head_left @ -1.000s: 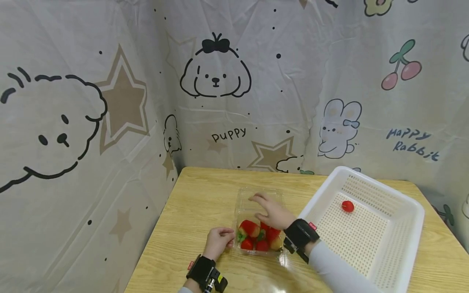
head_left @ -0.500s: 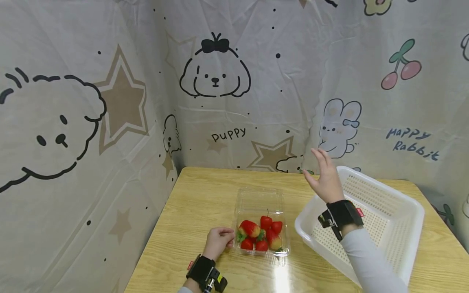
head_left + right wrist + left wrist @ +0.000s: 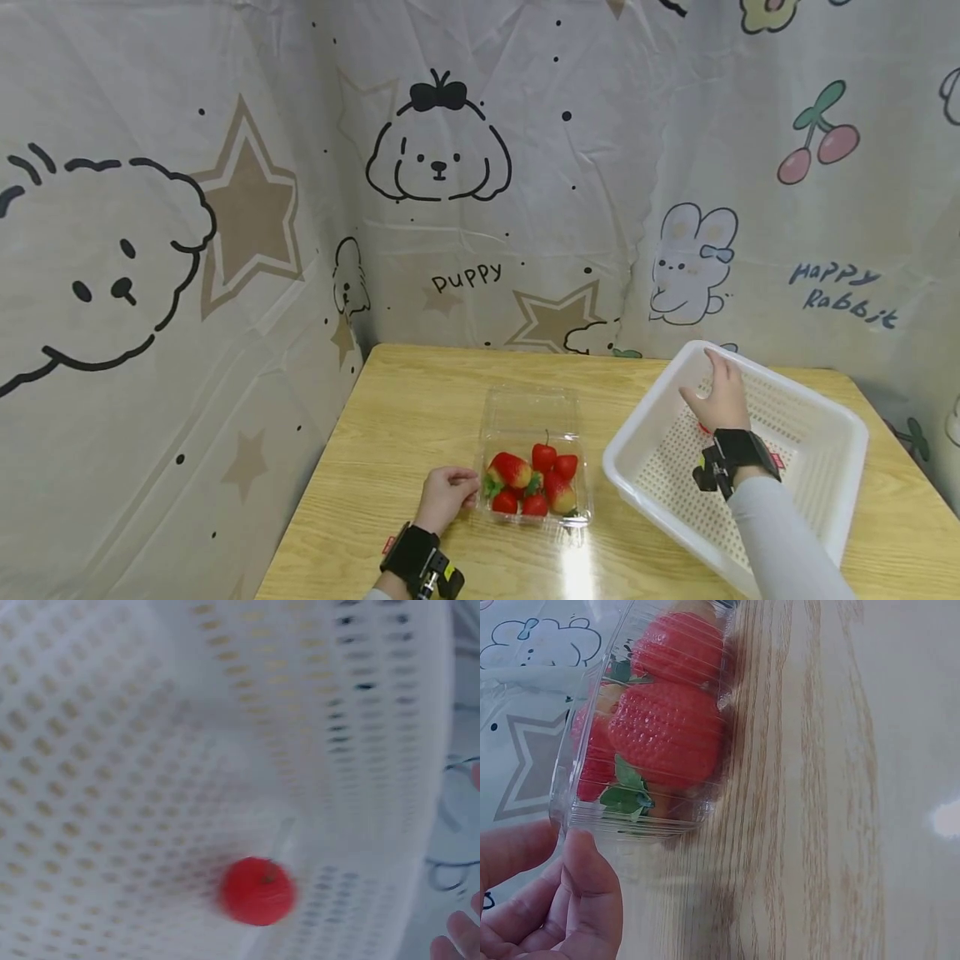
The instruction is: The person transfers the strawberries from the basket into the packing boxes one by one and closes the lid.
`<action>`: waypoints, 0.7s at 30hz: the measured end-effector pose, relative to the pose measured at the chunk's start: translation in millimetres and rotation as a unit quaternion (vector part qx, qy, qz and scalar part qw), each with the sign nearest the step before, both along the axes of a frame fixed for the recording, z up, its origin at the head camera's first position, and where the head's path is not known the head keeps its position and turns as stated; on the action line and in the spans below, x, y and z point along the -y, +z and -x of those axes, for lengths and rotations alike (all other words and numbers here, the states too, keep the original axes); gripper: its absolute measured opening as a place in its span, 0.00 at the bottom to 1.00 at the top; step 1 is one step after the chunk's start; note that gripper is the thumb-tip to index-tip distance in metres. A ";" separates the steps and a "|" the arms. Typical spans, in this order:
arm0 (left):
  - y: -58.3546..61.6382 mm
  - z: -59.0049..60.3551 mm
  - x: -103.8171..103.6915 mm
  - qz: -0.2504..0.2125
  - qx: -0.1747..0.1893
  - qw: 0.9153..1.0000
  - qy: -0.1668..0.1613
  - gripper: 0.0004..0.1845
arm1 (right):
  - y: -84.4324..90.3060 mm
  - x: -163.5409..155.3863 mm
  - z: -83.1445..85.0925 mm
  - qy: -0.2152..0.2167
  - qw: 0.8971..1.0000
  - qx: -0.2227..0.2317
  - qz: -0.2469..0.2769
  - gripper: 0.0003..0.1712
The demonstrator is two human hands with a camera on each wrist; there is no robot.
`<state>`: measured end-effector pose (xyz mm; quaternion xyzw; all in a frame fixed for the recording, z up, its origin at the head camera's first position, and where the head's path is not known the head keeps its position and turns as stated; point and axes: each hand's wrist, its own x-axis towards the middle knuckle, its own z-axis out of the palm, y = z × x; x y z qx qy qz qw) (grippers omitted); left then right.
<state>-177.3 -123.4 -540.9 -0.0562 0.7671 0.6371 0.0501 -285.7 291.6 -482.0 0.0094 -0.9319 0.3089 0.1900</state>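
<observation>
My left hand (image 3: 446,497) pinches the rim of a clear plastic clamshell box (image 3: 528,410) at its left side, thumb and forefinger meeting at the corner in the left wrist view. Several strawberries (image 3: 666,733) with green leaves lie inside, beside smaller red fruits, one a cherry (image 3: 544,455) with an upright stem. Over the white perforated basket (image 3: 622,462) my right hand (image 3: 723,406) reaches with spread fingers, holding nothing. Below it a single red cherry (image 3: 257,891) rests on the basket floor near the wall; in the head view the hand mostly hides it.
Box and basket stand on a wooden table (image 3: 420,400), the basket at the right and close to the back edge. A printed cloth (image 3: 465,233) hangs behind and along the left. The box's lid is folded back, away from me.
My right hand has left the box, swung up and right, then lowered into the basket over the cherry. The left hand keeps its pinch on the box.
</observation>
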 end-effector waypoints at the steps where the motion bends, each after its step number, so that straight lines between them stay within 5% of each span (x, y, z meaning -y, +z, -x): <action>1: -0.4 0.6 0.0 0.002 -0.002 1.000 0.000 0.10 | -6.2 -4.0 -0.1 -0.006 1.000 0.014 -0.001 0.43; 12: -2.1 1.3 0.5 -0.007 -0.007 1.000 -0.002 0.10 | -52.4 -23.4 -10.0 -0.014 0.989 0.148 -0.018 0.40; 21: -1.2 1.6 1.8 -0.006 -0.003 1.000 -0.004 0.10 | -63.8 -25.3 -14.3 0.002 0.972 0.233 -0.015 0.38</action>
